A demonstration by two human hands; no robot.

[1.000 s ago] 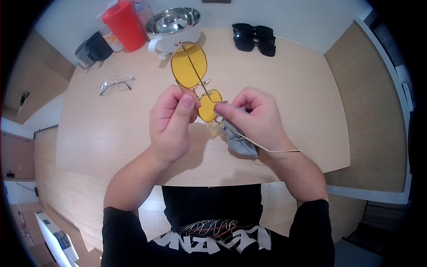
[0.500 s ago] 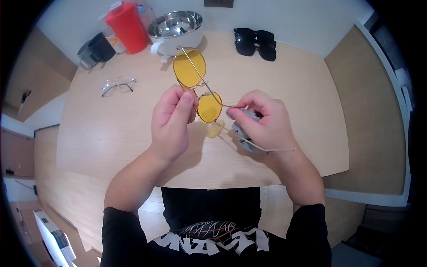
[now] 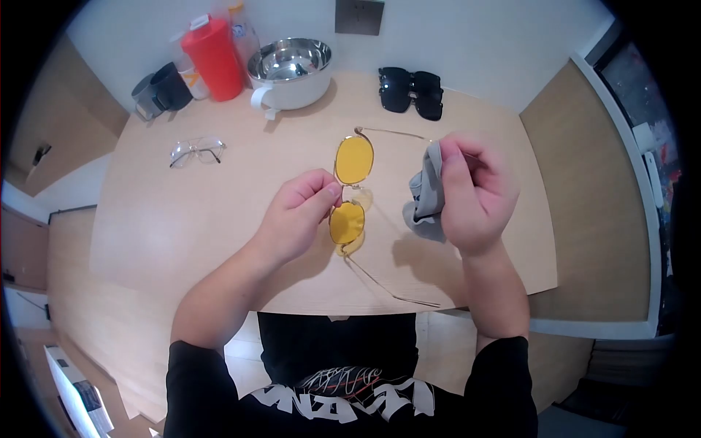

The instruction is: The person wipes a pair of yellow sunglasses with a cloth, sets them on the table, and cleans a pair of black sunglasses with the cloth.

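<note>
My left hand (image 3: 301, 212) pinches a pair of yellow-tinted glasses (image 3: 355, 160) near the bridge, between thumb and fingers. The glasses are held above the table on edge, one lens above the other, with both thin metal temples unfolded toward the right. In my right hand (image 3: 480, 193) a grey cloth (image 3: 429, 191) is gripped and hangs down on the left side of the fingers. The upper temple's tip ends beside the cloth and right fingers; whether it touches them I cannot tell.
On the wooden table (image 3: 219, 233) lie clear glasses (image 3: 197, 152) at left and dark sunglasses (image 3: 411, 93) at the back. A steel-lined white bowl (image 3: 292, 80), a red jug (image 3: 214, 58) and dark mugs (image 3: 170, 87) stand along the wall. A partition (image 3: 584, 190) rises at right.
My right hand has moved up and right with the cloth, off the temple it was pinching. My left hand has shifted right and slightly down, and the glasses are turned more upright.
</note>
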